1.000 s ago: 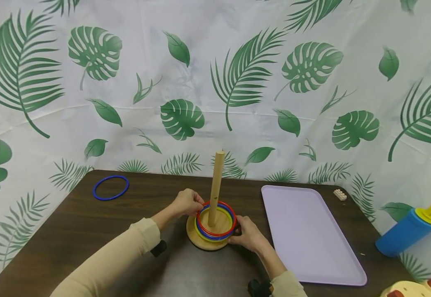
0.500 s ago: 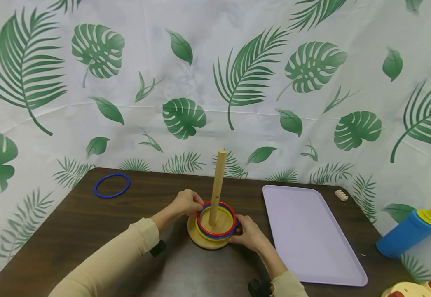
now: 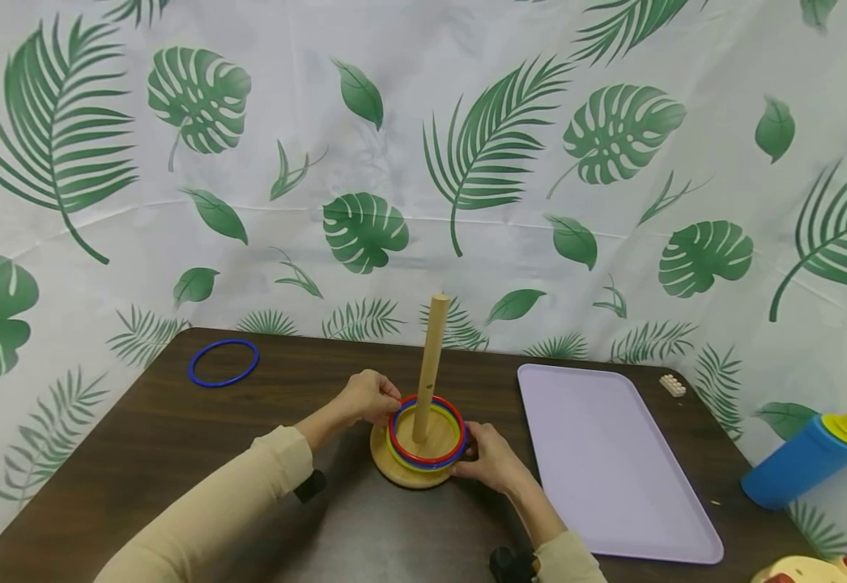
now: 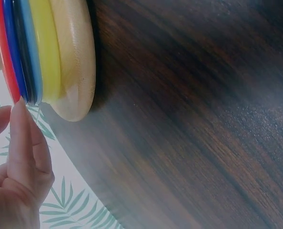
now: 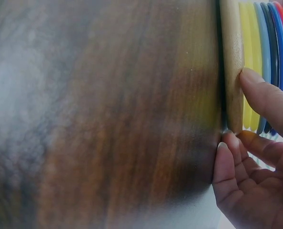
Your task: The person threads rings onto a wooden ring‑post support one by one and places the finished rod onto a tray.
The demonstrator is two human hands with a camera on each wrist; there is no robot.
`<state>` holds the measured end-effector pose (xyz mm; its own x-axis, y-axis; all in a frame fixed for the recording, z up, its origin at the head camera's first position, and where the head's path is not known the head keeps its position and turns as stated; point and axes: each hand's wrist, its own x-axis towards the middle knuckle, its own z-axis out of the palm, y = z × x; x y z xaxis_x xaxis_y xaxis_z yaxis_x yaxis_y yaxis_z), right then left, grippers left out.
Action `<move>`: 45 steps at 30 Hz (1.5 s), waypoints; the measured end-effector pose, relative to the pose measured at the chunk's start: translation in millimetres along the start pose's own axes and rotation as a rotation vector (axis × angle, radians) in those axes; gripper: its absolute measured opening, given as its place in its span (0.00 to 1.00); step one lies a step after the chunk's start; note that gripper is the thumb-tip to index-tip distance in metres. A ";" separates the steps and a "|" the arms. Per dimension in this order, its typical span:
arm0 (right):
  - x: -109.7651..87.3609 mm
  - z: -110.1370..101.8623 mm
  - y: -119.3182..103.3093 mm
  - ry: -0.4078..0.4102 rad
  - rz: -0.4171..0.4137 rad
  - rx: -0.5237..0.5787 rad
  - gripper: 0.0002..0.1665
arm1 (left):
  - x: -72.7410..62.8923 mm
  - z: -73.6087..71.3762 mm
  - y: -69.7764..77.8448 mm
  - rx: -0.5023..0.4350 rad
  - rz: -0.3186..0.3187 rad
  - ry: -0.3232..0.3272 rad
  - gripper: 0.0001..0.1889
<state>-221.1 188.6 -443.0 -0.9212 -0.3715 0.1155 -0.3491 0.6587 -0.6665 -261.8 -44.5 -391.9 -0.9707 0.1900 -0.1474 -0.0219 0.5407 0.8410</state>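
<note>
Encircling an upright wooden peg (image 3: 431, 356), a stack of coloured rings rests on a round wooden base (image 3: 407, 481), which stands on a dark, wood-grained table (image 3: 365, 534). Wrist views show the order upward from the base: yellow (image 4: 47, 52), light blue (image 4: 33, 52), dark (image 4: 24, 52), blue (image 4: 15, 52) and, uppermost, the red ring (image 4: 5, 52). At the stack's ten o'clock, the left hand (image 3: 367, 397) pinches the edge of the red ring between thumb and finger. At four o'clock, the right hand (image 3: 489, 460) grips the base's rim, thumb tip beside the yellow and fingers curled at the underside; whether these fingers also press the rings cannot be told. Relative to the peg, a loose blue ring (image 3: 192, 372) lies flat between nine and ten o'clock, well apart. A lilac tray (image 3: 613, 453) lies at three o'clock, near the right hand; farther out in that direction stands a blue-and-yellow cylinder (image 3: 802, 461), tilted in view. A small pale block (image 3: 673, 385) lies between two and three, just beyond the tray. Leaf-printed cloth (image 3: 394, 324) hangs at twelve.
</note>
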 end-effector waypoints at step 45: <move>-0.8 -0.2 -1.6 -0.009 0.016 0.035 0.34 | -12.2 -129.3 -88.8 -0.082 -0.078 0.230 0.20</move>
<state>-219.9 188.0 -441.9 -0.9251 -0.3667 0.0983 -0.3278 0.6411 -0.6939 -279.0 -200.8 -397.5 -0.9940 -0.0460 -0.0995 -0.1094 0.4762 0.8725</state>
